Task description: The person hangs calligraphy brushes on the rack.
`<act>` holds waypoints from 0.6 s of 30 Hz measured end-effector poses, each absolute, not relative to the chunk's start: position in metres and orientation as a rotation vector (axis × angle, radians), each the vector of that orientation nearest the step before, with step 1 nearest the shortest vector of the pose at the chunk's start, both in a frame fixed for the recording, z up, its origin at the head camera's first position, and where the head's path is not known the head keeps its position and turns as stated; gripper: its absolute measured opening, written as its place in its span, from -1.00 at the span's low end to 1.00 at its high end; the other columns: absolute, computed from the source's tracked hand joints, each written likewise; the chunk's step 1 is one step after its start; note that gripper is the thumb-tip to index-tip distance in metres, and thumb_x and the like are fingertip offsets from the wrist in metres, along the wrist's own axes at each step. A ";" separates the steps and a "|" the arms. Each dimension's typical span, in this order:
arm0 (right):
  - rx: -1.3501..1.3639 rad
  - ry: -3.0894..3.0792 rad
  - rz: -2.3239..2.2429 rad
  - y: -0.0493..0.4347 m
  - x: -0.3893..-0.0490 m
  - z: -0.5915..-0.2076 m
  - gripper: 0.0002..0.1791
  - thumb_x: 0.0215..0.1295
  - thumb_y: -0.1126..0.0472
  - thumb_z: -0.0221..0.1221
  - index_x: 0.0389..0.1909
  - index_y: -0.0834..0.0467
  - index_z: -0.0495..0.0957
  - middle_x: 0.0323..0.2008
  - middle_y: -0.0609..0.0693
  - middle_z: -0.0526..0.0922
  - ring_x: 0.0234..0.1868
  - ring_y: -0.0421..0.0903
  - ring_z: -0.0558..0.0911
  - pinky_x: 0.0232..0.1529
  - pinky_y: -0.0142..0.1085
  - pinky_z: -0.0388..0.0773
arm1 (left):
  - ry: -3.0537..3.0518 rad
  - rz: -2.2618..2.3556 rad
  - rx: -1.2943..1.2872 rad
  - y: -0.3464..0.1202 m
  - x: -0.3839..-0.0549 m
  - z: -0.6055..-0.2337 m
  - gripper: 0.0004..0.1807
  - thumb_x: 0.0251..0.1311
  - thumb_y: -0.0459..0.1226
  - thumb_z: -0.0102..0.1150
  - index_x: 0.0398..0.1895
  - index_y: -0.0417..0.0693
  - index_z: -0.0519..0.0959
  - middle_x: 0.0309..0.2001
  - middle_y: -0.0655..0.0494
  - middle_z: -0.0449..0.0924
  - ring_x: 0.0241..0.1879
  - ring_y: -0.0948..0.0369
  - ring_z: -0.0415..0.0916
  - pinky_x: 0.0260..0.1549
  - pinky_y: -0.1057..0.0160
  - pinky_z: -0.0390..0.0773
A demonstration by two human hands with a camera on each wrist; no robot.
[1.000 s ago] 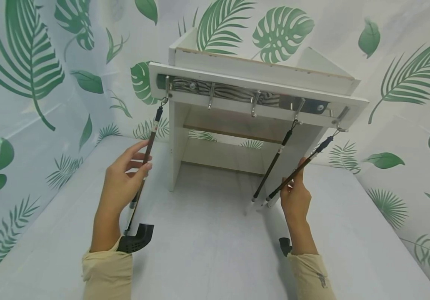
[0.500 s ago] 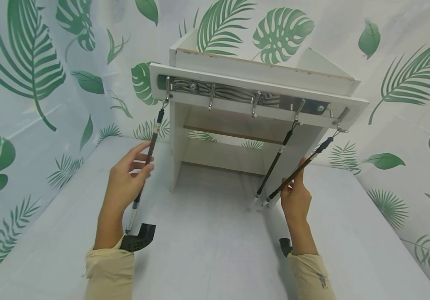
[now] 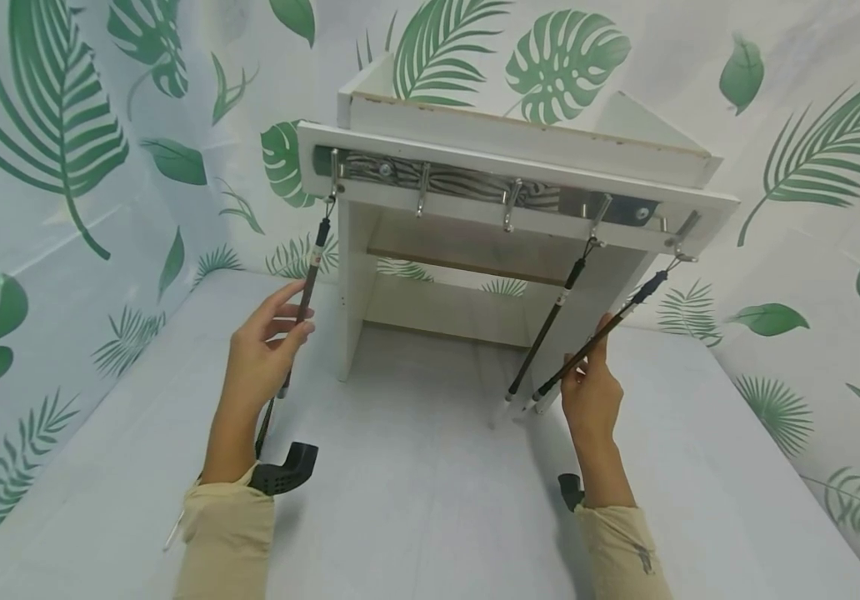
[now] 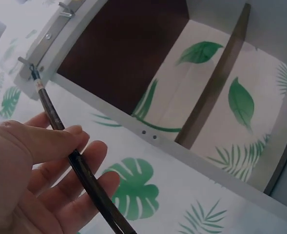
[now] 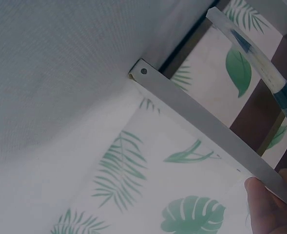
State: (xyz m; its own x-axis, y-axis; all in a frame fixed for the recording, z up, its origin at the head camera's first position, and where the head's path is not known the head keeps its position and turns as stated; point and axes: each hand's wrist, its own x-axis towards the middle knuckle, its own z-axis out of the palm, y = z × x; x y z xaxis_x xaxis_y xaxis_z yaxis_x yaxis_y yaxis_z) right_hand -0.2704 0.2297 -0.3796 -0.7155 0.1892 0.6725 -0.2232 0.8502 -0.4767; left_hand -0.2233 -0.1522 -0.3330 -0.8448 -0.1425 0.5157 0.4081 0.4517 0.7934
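In the head view my left hand (image 3: 268,354) pinches the dark shaft of a calligraphy brush (image 3: 310,279), which hangs by its loop from the leftmost hook (image 3: 335,171). The left wrist view shows thumb and fingertips on this brush (image 4: 60,126); its lower end runs out of that view. My right hand (image 3: 593,396) holds another calligraphy brush (image 3: 628,308) by its shaft, its loop at the right end of the hook rail (image 3: 467,183). Beside it a third brush (image 3: 546,333) hangs slanted. A clear-capped brush tip (image 5: 260,58) shows in the right wrist view.
The hook rail sits on the front board of a white shelf unit (image 3: 351,292) with open compartments. Two middle hooks (image 3: 424,192) bear no brush. A pale tip (image 3: 173,529) shows beside my left sleeve. Leaf-printed sheeting (image 3: 812,167) surrounds the white surface (image 3: 430,500).
My left hand has shifted right and slightly up, swinging its brush a little to the right and more upright. My right hand and its brush have stayed nearly still.
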 end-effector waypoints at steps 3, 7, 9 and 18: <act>0.038 -2.252 0.686 0.229 -0.270 -0.379 -0.07 0.20 0.45 0.06 0.42 -0.19 -0.22 -0.28 0.39 0.60 -0.29 0.30 0.63 -0.39 0.02 0.61 | -2.181 -1.421 -0.223 -0.151 -0.227 -0.336 -0.48 0.18 -0.31 0.12 0.25 0.10 0.34 -0.16 -0.14 0.57 -0.15 0.01 0.58 -0.15 0.05 0.59; 0.048 -2.244 0.677 0.229 -0.270 -0.379 -0.06 0.21 0.44 0.06 0.42 -0.20 -0.23 -0.26 0.40 0.60 -0.29 0.30 0.63 -0.40 0.02 0.61 | -2.188 -1.463 -0.222 -0.149 -0.232 -0.341 -0.48 0.18 -0.32 0.12 0.24 0.06 0.34 -0.17 -0.13 0.58 -0.18 0.06 0.57 -0.22 0.35 0.57; 0.043 -2.248 0.679 0.229 -0.270 -0.379 -0.06 0.21 0.44 0.06 0.41 -0.22 -0.23 -0.28 0.40 0.59 -0.29 0.30 0.63 -0.40 0.02 0.61 | -2.214 -1.485 -0.220 -0.149 -0.234 -0.343 -0.48 0.19 -0.32 0.12 0.24 0.04 0.34 -0.16 -0.13 0.58 -0.18 0.07 0.57 -0.24 0.37 0.56; 0.026 -2.254 0.704 0.228 -0.270 -0.378 -0.06 0.20 0.43 0.07 0.41 -0.24 -0.21 -0.31 0.40 0.60 -0.28 0.29 0.63 -0.37 0.02 0.61 | -2.293 -1.587 -0.211 -0.149 -0.242 -0.351 -0.48 0.21 -0.33 0.09 0.26 -0.02 0.30 -0.11 -0.19 0.55 -0.08 -0.03 0.54 -0.05 0.02 0.54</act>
